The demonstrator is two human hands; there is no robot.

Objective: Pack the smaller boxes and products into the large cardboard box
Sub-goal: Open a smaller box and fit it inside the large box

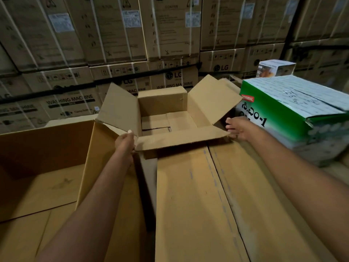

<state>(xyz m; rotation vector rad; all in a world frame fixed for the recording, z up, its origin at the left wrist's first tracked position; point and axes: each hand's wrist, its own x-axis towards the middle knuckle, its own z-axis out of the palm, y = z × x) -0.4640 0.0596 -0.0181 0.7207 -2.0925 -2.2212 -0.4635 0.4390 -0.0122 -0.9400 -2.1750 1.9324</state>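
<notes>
An open brown cardboard box [162, 103] stands ahead of me with all its flaps spread; its inside holds nothing but the folded bottom flaps. My left hand [125, 141] grips the left corner of the near flap [179, 138], thumb on top. My right hand [238, 127] lies at the box's right side under the right flap [213, 99], fingers fairly straight against the cardboard. A green and white printed carton [294, 114] sits to the right, with a small white product box [275, 68] behind it.
A large open cardboard box [37, 167] lies at the left, its tall flap [102, 167] standing beside my left arm. Flat taped cardboard [207, 195] spreads under my arms. Stacked washing-machine cartons [113, 44] wall off the back.
</notes>
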